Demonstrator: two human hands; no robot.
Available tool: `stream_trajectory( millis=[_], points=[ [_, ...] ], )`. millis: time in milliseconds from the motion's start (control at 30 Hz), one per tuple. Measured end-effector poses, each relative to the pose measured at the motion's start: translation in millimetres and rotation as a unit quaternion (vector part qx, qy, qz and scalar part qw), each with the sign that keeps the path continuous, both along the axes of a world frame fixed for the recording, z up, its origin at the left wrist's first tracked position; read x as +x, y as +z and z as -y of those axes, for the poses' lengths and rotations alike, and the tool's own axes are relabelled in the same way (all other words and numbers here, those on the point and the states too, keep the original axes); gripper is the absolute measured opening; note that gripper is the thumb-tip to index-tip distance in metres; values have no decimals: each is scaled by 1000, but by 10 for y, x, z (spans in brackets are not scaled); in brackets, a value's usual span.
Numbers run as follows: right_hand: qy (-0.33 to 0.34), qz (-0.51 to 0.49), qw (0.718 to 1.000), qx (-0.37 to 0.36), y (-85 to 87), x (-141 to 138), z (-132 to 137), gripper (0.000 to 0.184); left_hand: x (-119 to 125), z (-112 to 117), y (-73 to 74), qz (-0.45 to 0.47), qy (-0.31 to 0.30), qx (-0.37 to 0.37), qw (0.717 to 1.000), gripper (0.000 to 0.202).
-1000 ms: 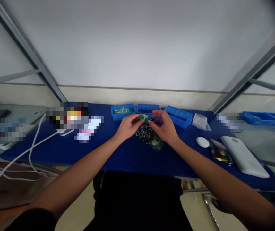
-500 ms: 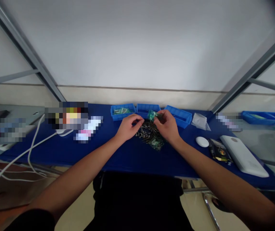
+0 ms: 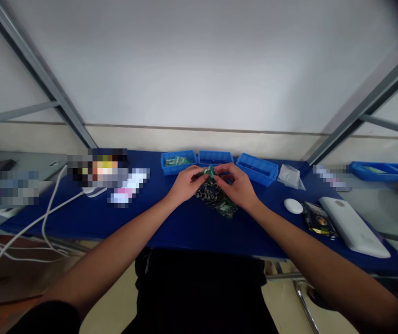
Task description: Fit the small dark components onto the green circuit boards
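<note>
Frame centre: left hand (image 3: 185, 184) and right hand (image 3: 239, 187) pinch the green piece (image 3: 211, 171) between fingertips, just above the metal parts (image 3: 205, 195); half a second earlier, the right alone held it; handling is now two-handed.

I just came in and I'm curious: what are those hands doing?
A person's left hand and right hand hold a small green piece in their fingertips, above a pile of metal parts on the blue table. Beyond stand three blue bins; the leftmost holds more green pieces.
</note>
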State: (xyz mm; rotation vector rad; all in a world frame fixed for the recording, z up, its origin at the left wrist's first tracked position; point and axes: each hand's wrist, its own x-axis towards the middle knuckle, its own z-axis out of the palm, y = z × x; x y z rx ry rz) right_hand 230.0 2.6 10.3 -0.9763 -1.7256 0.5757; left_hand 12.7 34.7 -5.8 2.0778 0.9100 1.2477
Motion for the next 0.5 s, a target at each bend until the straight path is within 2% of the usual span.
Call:
stream_trajectory(
  millis=[100,233,300,367,433,500],
  points=[
    [-23,-17,999,-15,-7,31,-31,35,-8,-11,-51,23,-21,-42,999,33],
    [95,-84,983,-135,-29,32,-58,40,7,3,-40,54,-58,-78,994,47],
    [116,-121,970,-174,-43,33,-77,37,21,7,-21,74,-53,-82,992,50],
    [76,-144,972,-171,-58,52,-112,33,34,13,-4,89,-25,-81,992,46],
    [9,-156,978,-137,-74,88,-155,31,44,31,12,87,-5,-75,993,36],
    [-44,-160,981,-98,-87,121,-191,29,55,61,29,66,-19,-65,996,29]
  ],
)
